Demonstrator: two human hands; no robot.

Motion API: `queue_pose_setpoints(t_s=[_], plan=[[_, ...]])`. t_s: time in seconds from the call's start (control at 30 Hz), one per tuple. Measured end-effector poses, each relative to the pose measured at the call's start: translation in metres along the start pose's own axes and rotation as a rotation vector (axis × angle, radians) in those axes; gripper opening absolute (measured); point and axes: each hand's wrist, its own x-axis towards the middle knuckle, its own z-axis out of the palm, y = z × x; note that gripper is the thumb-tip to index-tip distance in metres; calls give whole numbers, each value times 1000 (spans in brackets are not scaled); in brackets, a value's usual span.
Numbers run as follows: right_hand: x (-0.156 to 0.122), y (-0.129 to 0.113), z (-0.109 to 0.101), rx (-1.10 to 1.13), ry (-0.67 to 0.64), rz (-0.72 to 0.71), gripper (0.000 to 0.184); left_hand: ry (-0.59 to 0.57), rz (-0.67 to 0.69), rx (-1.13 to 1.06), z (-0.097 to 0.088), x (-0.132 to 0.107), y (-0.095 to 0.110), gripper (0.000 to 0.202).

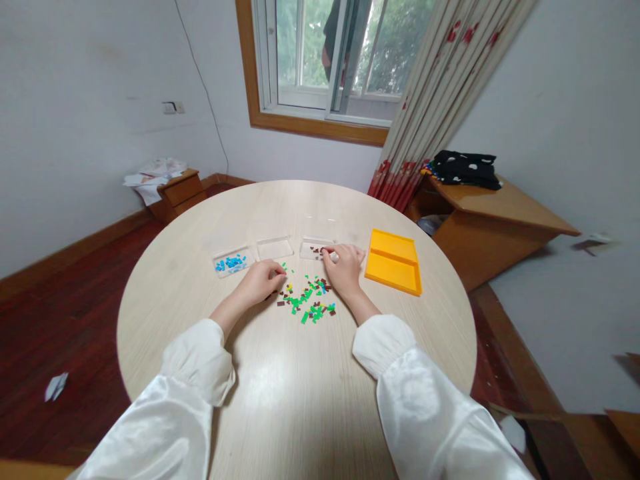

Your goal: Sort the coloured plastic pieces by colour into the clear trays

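Note:
My right hand (345,267) reaches over a clear plastic tray (305,251) that holds several small dark brown bricks (315,250). Its thumb and fingers are closed together at the tray's right part, and what they pinch is too small to tell. To the left, my left hand (260,281) is low over the table with fingertips pressed together; anything between them is hidden. Between the hands lies a loose pile of tiny green building bricks (299,302), with brown, yellow and a few blue ones mixed in. Some green pieces lie close to the left fingertips.
A clear tray of blue bricks (231,263) stands at the left, beside a clear tray (275,249) with nothing visible inside. On the right lies a yellow two-part case (395,270). All rest on a round wooden table (280,400). A window and curtain are behind.

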Motion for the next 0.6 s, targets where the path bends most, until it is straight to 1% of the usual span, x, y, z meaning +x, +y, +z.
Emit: queue_pose_setpoints(t_s=[0.1, 0.2, 0.33, 0.5, 0.6], plan=[[2, 7, 2, -43, 33, 65, 20, -45, 4, 32, -1, -1, 2, 18], [3, 9, 4, -67, 45, 103, 24, -53, -3, 55, -1, -2, 5, 19], [3, 11, 6, -67, 34, 118, 25, -27, -14, 88, -3, -1, 5, 21], [3, 11, 6, -54, 3, 121, 25, 2, -27, 114, -5, 0, 2, 32], [2, 10, 6, -34, -4, 115, 23, -25, -3, 95, -6, 0, -2, 25]])
